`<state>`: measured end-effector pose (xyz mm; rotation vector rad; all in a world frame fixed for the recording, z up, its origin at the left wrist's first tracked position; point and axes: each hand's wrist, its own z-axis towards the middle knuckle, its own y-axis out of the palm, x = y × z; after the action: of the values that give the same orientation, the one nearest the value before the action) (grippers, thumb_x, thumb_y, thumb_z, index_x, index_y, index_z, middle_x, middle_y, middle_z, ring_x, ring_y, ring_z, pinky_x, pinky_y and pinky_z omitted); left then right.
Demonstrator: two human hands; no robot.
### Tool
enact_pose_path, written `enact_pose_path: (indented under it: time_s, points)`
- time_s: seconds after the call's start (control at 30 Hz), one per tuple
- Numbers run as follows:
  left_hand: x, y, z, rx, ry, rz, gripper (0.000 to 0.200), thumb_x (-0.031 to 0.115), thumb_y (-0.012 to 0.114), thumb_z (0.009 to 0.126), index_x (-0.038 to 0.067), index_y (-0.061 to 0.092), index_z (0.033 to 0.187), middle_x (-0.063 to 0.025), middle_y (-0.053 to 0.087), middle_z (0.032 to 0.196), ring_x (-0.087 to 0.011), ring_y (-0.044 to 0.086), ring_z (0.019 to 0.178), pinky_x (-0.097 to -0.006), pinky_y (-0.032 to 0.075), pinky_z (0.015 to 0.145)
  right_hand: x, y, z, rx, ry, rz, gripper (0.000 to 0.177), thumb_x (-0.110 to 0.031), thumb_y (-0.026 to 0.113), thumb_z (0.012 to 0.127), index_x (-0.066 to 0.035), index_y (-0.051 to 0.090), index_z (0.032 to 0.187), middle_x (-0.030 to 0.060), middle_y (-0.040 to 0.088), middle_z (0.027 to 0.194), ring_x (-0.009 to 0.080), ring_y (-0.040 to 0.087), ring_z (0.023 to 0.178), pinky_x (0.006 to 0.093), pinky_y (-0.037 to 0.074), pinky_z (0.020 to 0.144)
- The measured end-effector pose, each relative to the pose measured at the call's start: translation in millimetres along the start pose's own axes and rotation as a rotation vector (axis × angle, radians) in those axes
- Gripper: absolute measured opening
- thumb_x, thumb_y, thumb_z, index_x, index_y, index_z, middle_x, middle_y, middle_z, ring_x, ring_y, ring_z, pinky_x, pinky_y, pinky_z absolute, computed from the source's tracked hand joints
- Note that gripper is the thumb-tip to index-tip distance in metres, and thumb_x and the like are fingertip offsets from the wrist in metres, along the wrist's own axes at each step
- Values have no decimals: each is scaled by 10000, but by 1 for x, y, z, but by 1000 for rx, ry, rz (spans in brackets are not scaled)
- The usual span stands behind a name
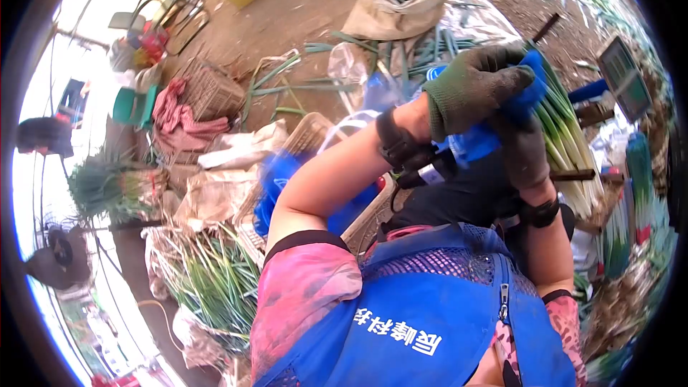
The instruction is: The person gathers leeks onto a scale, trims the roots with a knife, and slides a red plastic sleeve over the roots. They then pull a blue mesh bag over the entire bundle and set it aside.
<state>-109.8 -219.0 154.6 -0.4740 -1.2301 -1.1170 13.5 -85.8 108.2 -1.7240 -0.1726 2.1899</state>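
My left hand (pixel 476 89), in a green and dark knitted glove, pinches a crumpled blue plastic bag (pixel 532 79). Just below it, my right hand (pixel 523 152) wears a dark glove and also grips the blue plastic; some of its fingers are hidden behind it. More of the plastic hangs between the hands above my lap. Close to the right of my hands, long green onions (pixel 562 129) with white stems lie on a rack with metal bars (pixel 573 175).
A scale (pixel 623 77) stands beyond the onions. At left, a plastic crate (pixel 308 136) holds blue plastic. A white woven sack (pixel 401 7) stands ahead, with loose onion leaves around it. More green onions (pixel 215 279) lie at lower left, near a brown crate (pixel 215 89).
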Motion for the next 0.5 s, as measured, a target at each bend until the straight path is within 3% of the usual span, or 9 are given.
enact_pose_path:
  time_s: [0.1, 0.13, 0.17, 0.2, 0.27, 0.33, 0.4, 0.43, 0.5]
  points:
    - [-9, 7, 16, 77, 25, -58, 444, 202, 644, 918, -54, 533, 1264, -139, 644, 1144, -164, 614, 1036, -268, 490, 895, 8, -47, -27, 209, -124, -432, 345, -99, 575, 952, -11, 528, 1282, 66, 620, 1160, 139, 608, 981, 315, 521, 843]
    - [-15, -1, 20, 38, -32, 125, 509, 248, 556, 969, -39, 427, 1369, -143, 628, 1200, -196, 598, 1115, -307, 488, 921, 8, -65, -37, 281, -97, -504, 337, -112, 562, 965, -16, 524, 1286, 60, 618, 1164, 138, 608, 985, 314, 521, 849]
    - [-25, -6, 25, 27, -96, 191, 519, 256, 564, 961, -44, 432, 1364, -144, 611, 1225, -200, 584, 1137, -316, 475, 952, 5, -80, -49, 358, 25, -373, 346, -133, 553, 976, -21, 513, 1300, 55, 616, 1169, 142, 607, 1000, 310, 517, 865]
    - [-22, 8, 24, 40, -146, 93, 526, 233, 587, 947, -50, 430, 1362, -139, 586, 1256, -197, 572, 1154, -322, 462, 982, 4, -95, -58, 439, 75, -23, 352, -161, 532, 988, -28, 501, 1313, 52, 612, 1177, 147, 595, 1038, 310, 506, 900]
    - [-58, 8, 31, -159, -152, 67, 610, 208, 665, 905, -9, 390, 1405, -129, 545, 1301, -212, 524, 1209, -328, 447, 1006, 3, -127, -76, 692, 54, 749, 369, -216, 490, 1012, -42, 476, 1337, 46, 603, 1193, 157, 572, 1116, 311, 484, 970]
    - [-100, 21, 32, -278, -180, 171, 714, 260, 713, 873, 12, 349, 1435, -137, 484, 1371, -229, 453, 1278, -354, 412, 1042, 5, -152, -107, 751, 31, 841, 366, -231, 473, 1016, -37, 481, 1326, 70, 591, 1247, 169, 576, 1133, 324, 482, 976]
    - [-111, 53, 37, -443, -93, 382, 839, 291, 774, 815, 11, 310, 1455, -149, 418, 1429, -247, 388, 1330, -380, 355, 1088, 8, -166, -139, 938, 7, 769, 395, -194, 513, 992, -29, 464, 1347, 91, 582, 1282, 190, 578, 1148, 328, 466, 991]
    - [-122, 71, 38, -411, -225, 188, 918, 291, 814, 769, 2, 286, 1463, -171, 381, 1459, -261, 380, 1340, -388, 310, 1116, 5, -169, -156, 1028, 0, 732, 415, -176, 534, 980, -25, 455, 1358, 102, 577, 1300, 201, 578, 1155, 330, 458, 998]
    - [-141, 95, 57, -439, -142, 354, 936, 291, 821, 757, 4, 281, 1465, -183, 375, 1465, -255, 371, 1347, -377, 308, 1116, -9, -158, -186, 1092, -19, 299, 461, -143, 573, 937, -23, 450, 1365, 108, 587, 1290, 213, 586, 1148, 325, 455, 995]
